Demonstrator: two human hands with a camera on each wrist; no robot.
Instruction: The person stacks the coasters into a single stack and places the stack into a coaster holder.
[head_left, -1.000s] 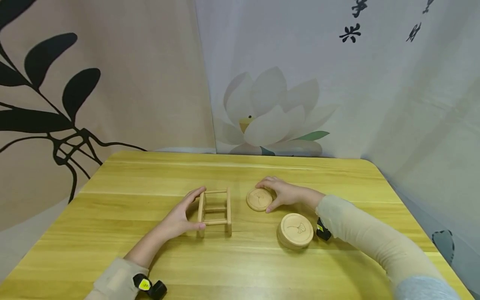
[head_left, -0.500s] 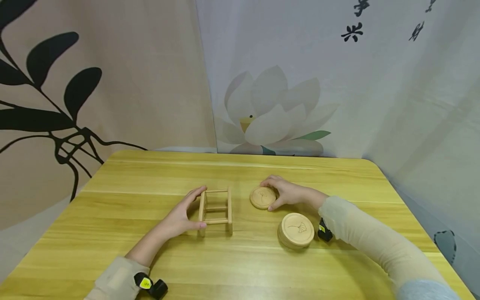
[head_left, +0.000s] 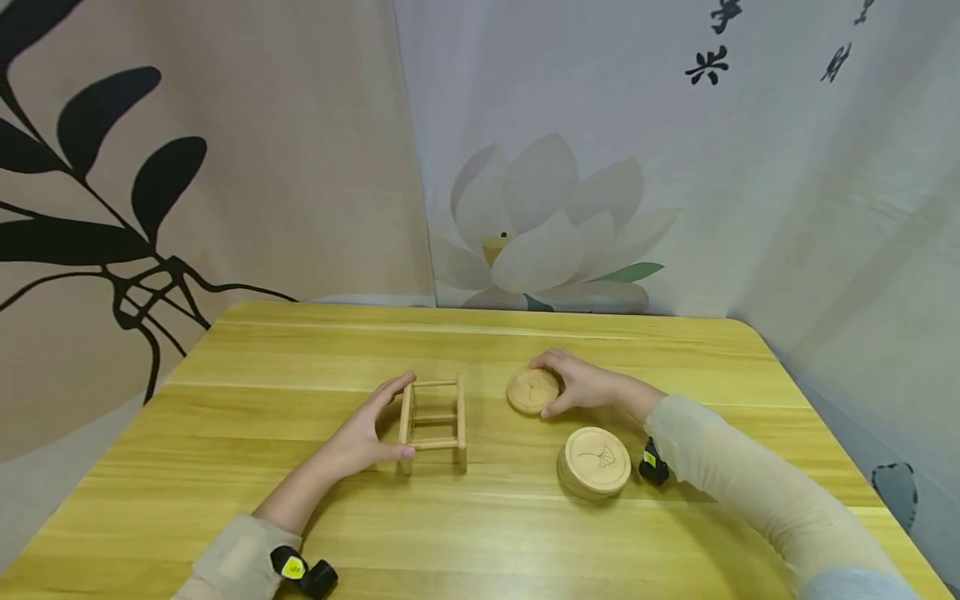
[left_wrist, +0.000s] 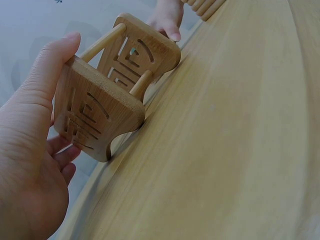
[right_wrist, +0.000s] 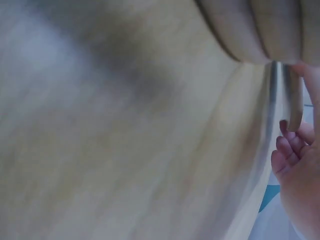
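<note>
My left hand (head_left: 352,442) grips the left panel of a wooden coaster holder (head_left: 462,425), thumb at its near end and fingers at its far end. In the left wrist view, the holder (left_wrist: 95,107) has two slotted side panels joined by rods. To the right of it, my right hand (head_left: 581,385) pinches a round wooden coaster (head_left: 532,392) by its edge, between thumb and fingers. An engraved plant pattern shows on that coaster's top. In the right wrist view, the coaster (right_wrist: 295,100) appears edge-on beside the right hand (right_wrist: 305,185).
Nearer the person than the right hand, a stack of round wooden coasters (head_left: 597,462) stands on the wooden table (head_left: 480,533). The top one bears an engraved ginkgo leaf. Behind the table hangs a printed curtain (head_left: 337,167). Each wrist carries a black camera (head_left: 303,573).
The right hand has shifted slightly right and away from the person, carrying the coaster with it. The left hand and holder stay in place.
</note>
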